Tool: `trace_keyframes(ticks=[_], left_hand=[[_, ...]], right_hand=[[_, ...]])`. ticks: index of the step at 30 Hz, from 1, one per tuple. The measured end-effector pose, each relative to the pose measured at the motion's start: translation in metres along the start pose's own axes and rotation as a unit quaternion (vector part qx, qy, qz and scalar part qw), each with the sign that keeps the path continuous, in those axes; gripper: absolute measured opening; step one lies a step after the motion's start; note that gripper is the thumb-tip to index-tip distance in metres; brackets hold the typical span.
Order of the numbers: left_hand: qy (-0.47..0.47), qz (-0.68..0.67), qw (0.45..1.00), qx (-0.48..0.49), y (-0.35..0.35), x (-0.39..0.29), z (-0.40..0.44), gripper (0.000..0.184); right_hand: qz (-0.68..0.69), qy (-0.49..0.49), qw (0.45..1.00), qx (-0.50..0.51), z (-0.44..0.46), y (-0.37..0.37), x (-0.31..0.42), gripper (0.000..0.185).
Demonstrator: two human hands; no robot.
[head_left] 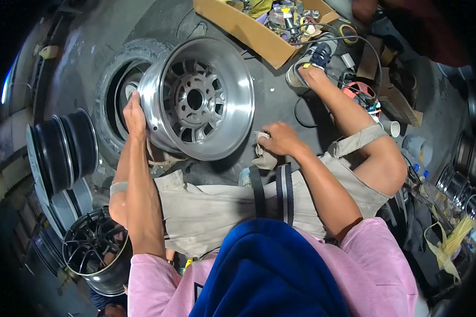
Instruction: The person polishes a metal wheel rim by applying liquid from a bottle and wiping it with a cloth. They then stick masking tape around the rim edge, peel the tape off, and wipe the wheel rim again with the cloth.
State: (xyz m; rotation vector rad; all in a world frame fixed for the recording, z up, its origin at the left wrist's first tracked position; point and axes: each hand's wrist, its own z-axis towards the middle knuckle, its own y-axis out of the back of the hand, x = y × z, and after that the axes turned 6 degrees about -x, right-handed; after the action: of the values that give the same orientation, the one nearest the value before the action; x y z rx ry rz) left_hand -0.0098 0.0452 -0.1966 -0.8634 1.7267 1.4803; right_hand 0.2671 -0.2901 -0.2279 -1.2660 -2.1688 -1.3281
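Note:
A polished silver wheel rim [239, 108] is tilted up in front of me, its hollow inner side facing me. My left hand [135, 115] grips its left outer side; the fingertips are partly hidden. Between the fingers of my right hand [281, 138] is a bunched beige rag [265, 156], apart from the rim, just off its lower right edge. Behind the rim a tire [107, 119] lies on the floor, partly covered by it.
A cardboard box [243, 29] of odds and ends stands at the far side. A roll of tape [348, 34], a cable and a red tool [358, 91] lie beyond my right leg. Black rims [79, 150] stack at the left, with a black spoked wheel [96, 240] below.

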Motion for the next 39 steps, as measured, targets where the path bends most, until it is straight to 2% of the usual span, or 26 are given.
trace_keyframes(ticks=[2,4,5,7,10,11,14,20,22,25,27,28,31,33,34,36,37,39], left_hand=[[0.024,-0.024,0.999,0.0,0.001,0.003,0.0,0.055],[0.002,-0.013,1.0,-0.008,0.003,0.005,0.0,0.054],[0.015,-0.014,1.0,-0.012,0.004,0.014,0.005,0.054],[0.022,-0.004,1.0,-0.015,0.005,0.012,0.004,0.054],[0.026,0.011,1.0,-0.008,0.001,-0.015,-0.012,0.053],[0.018,-0.011,1.0,0.006,0.0,-0.015,-0.012,0.054],[0.0,-0.02,1.0,0.019,0.0,-0.004,-0.004,0.053],[0.015,-0.034,0.999,0.012,0.0,0.006,-0.002,0.049],[0.01,-0.039,0.999,0.024,0.003,0.012,-0.001,0.049],[0.004,-0.045,0.999,0.026,0.001,0.009,0.0,0.049],[0.003,-0.048,0.999,0.019,-0.002,0.004,-0.002,0.048],[0.008,-0.06,0.998,0.025,-0.001,0.003,-0.003,0.048],[0.015,-0.057,0.998,0.019,0.003,0.003,-0.005,0.049],[0.033,-0.06,0.998,-0.009,0.003,0.013,-0.001,0.05],[0.031,-0.059,0.998,-0.006,0.004,0.017,0.003,0.05],[0.044,-0.073,0.996,-0.006,0.006,0.023,0.004,0.05],[0.074,-0.062,0.995,-0.011,0.007,0.021,0.003,0.05],[0.068,-0.059,0.996,-0.018,0.006,0.021,0.006,0.05]], right_hand=[[0.001,-0.015,1.0,0.022,0.003,-0.002,0.003,0.039],[0.044,0.064,0.992,-0.095,0.003,-0.006,0.003,0.037],[0.039,0.068,0.993,-0.087,0.007,-0.005,0.002,0.037],[0.02,0.127,0.967,-0.22,0.017,0.005,0.009,0.035],[0.03,0.107,0.981,-0.161,0.034,0.022,0.027,0.031],[0.01,0.155,0.972,-0.179,0.041,0.013,0.025,0.031],[-0.023,0.179,0.975,-0.128,0.064,-0.009,0.03,0.029],[-0.02,0.257,0.951,-0.168,0.096,-0.048,0.046,0.023],[-0.128,0.247,0.956,-0.094,0.102,-0.075,0.037,0.024],[0.01,0.257,0.966,-0.019,0.085,-0.101,0.061,0.025],[0.105,0.264,0.958,-0.032,0.065,-0.1,0.108,0.031],[0.172,0.248,0.953,-0.004,0.064,-0.092,0.125,0.034],[0.192,0.265,0.945,-0.025,0.069,-0.096,0.111,0.033],[0.053,0.335,0.941,-0.024,0.087,-0.101,0.06,0.026],[-0.005,0.303,0.953,-0.013,0.094,-0.088,0.05,0.019],[-0.057,0.187,0.978,-0.074,0.107,-0.076,0.042,0.019],[-0.054,0.184,0.979,-0.072,0.105,-0.079,0.044,0.019],[-0.188,0.258,0.944,-0.084,0.107,-0.085,0.054,0.02]])
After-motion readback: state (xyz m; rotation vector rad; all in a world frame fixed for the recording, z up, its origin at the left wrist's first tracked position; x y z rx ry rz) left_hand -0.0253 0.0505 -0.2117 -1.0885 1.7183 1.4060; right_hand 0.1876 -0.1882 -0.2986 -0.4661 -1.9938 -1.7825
